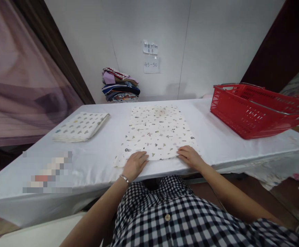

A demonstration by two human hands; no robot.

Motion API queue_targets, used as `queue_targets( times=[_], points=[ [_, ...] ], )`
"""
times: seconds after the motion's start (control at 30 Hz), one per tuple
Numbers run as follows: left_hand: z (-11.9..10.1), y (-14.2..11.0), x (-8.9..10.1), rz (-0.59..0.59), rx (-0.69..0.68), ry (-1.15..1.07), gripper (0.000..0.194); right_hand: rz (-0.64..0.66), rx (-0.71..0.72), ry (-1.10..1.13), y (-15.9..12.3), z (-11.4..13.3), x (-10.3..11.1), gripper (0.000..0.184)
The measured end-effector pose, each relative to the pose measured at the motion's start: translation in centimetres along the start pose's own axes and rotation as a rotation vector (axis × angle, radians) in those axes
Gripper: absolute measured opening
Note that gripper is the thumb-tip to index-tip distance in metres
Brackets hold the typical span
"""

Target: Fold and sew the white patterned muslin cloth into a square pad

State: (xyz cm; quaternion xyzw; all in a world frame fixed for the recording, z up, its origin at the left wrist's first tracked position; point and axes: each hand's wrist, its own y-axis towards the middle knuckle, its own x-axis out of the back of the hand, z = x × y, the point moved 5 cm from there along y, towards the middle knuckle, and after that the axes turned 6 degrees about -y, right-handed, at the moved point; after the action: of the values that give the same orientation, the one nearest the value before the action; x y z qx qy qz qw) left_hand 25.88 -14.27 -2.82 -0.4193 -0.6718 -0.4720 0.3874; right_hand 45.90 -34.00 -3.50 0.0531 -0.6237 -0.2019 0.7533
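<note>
A white cloth with small printed motifs lies spread on the table in front of me. My left hand is at its near edge, left of the middle, with the fingers over the fabric and the thumb by the edge. Further right along the same edge, my right hand has its fingers closed on the fabric. Between my hands the edge bows slightly. The cloth's near left corner reaches out past my left hand. Both thumbs are only partly visible.
The table has a white cover. To the left lies a folded patterned cloth; nearer is a pixelated patch. A stack of folded fabrics stands by the wall. A red basket sits at the right. Paper signs hang on the wall.
</note>
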Motion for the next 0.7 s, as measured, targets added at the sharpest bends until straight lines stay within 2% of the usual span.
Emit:
queue_targets(
  times=[0.17, 0.3, 0.53, 0.7],
  points=[
    [-0.2, 0.5, -0.4, -0.008, -0.015, 0.001, 0.035, 0.008, -0.017, 0.01, 0.3, 0.3, -0.3, 0.036],
    [-1.5, 1.0, -0.5, -0.009, -0.057, -0.027, 0.034, -0.022, -0.034, 0.07, 0.8, 0.8, -0.1, 0.037],
    [-3.8, 2.5, -0.8, -0.005, -0.07, -0.005, 0.034, -0.027, -0.188, 0.19, 1.7, 0.4, 0.2, 0.032],
    [-3.9, 3.0, -0.5, -0.058, -0.074, 0.027, 0.028, -0.019, -0.2, 0.17, 1.8, 0.3, 0.2, 0.031]
  ],
)
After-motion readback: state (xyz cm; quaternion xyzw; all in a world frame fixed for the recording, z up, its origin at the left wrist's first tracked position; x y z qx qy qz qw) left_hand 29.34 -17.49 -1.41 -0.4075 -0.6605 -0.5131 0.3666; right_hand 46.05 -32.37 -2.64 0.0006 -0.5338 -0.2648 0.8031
